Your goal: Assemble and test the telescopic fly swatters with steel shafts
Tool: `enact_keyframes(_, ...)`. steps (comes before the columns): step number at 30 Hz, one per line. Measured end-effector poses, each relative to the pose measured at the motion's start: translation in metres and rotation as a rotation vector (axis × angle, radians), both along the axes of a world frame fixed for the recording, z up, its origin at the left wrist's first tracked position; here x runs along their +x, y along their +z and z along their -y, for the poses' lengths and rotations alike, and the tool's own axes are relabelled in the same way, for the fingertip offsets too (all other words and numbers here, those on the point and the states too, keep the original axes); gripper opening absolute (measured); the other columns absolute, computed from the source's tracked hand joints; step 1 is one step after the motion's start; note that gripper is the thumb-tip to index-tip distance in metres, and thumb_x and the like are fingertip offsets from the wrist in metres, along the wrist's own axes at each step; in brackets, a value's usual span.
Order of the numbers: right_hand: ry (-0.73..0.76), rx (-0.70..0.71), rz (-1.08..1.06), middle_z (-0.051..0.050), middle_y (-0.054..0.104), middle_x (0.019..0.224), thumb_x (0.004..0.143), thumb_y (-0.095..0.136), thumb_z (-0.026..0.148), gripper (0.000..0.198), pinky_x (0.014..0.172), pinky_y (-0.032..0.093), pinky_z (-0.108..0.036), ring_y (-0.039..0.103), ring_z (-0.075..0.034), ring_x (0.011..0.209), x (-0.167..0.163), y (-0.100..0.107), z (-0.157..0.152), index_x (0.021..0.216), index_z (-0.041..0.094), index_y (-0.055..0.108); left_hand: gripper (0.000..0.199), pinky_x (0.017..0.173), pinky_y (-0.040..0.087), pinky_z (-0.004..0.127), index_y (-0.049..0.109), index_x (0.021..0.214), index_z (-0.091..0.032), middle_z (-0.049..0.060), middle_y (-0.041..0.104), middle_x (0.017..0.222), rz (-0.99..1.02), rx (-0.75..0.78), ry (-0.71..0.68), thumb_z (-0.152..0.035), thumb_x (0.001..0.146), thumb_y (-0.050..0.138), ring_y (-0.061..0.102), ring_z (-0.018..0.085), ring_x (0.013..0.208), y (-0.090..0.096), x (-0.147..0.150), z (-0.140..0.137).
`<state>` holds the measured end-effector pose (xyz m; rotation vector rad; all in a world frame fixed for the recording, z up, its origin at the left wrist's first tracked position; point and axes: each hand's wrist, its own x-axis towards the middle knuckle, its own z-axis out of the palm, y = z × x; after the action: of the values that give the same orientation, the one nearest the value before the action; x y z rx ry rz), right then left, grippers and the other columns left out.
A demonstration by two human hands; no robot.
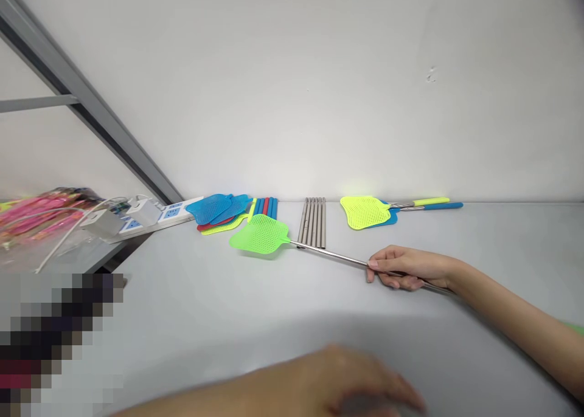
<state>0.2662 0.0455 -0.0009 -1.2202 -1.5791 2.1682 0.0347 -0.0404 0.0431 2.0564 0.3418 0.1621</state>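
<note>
My right hand is closed around the metal rod of a green fly swatter, low over the table. The swatter's mesh head points left, its rod crosses just past the near ends of several metal tubes, and its other end is hidden by my wrist. Near the bottom edge, my left hand is blurred, fingers curved and apart, with nothing visible in it; part of it is cut off. To the right of the tubes lie a yellow fly swatter and a blue fly swatter, overlapping.
Loose blue swatter heads, with red and yellow ones beneath, lie at the back left beside several coloured handles. Further left are a power strip with white plugs and a plastic bag of pink items. A wall closes off the back.
</note>
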Motion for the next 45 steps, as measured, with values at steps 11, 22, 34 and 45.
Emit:
enact_keyframes(11, 0.002, -0.005, -0.011, 0.005, 0.043, 0.05, 0.075, 0.049, 0.041, 0.03, 0.029, 0.011, -0.016, 0.021, -0.001, 0.032, 0.0, 0.0, -0.001, 0.081, 0.012, 0.057, 0.023, 0.08, 0.043, 0.028, 0.053, 0.088, -0.011, 0.012, 0.058, 0.095, 0.579, -1.082, 0.896, -0.03, 0.081, 0.043, 0.057, 0.017, 0.086, -0.057, -0.006, -0.071)
enact_keyframes(22, 0.051, 0.101, 0.075, 0.004, 0.043, 0.054, 0.077, 0.045, 0.042, 0.031, 0.032, 0.017, -0.017, 0.026, -0.001, 0.033, 0.005, 0.004, -0.001, 0.075, 0.013, 0.057, 0.016, 0.049, 0.042, 0.02, 0.047, 0.071, -0.013, 0.001, 0.051, 0.069, 0.816, -1.161, 0.961, -0.024, 0.082, 0.04, 0.047, 0.007, 0.051, -0.054, -0.02, -0.092)
enact_keyframes(34, -0.078, 0.066, 0.1, 0.005, 0.035, 0.053, 0.076, 0.045, 0.039, 0.028, 0.035, 0.017, -0.018, 0.022, -0.002, 0.037, -0.034, 0.014, 0.029, 0.064, 0.014, 0.05, 0.034, 0.029, 0.013, 0.016, 0.019, 0.051, -0.017, -0.007, 0.015, 0.044, 0.868, -1.237, 1.008, -0.024, 0.079, 0.037, 0.014, 0.004, 0.029, -0.046, -0.029, -0.087)
enact_keyframes(45, -0.008, -0.361, -0.111, 0.008, 0.021, 0.046, 0.075, 0.045, 0.027, 0.02, 0.028, 0.005, -0.015, 0.011, -0.002, 0.035, -0.028, 0.001, 0.024, 0.059, 0.015, 0.042, 0.033, 0.031, 0.015, 0.016, 0.016, 0.053, -0.018, -0.007, 0.011, 0.046, 0.895, -1.164, 0.989, -0.023, 0.08, 0.035, 0.016, 0.005, 0.031, -0.046, -0.021, -0.075)
